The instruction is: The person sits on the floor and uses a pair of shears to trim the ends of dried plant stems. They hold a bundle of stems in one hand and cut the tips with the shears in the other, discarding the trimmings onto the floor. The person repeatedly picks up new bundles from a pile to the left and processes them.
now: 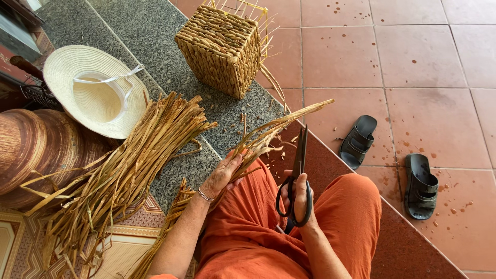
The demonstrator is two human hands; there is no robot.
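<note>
Left hand (221, 175) closed round a reed bunch (268, 132), long axis slanting up-right from the lap toward the tiles. Right hand (298, 199) just beside, fingers through the handles of black scissors (298, 160), blades shut, pointing up alongside the strands.
</note>
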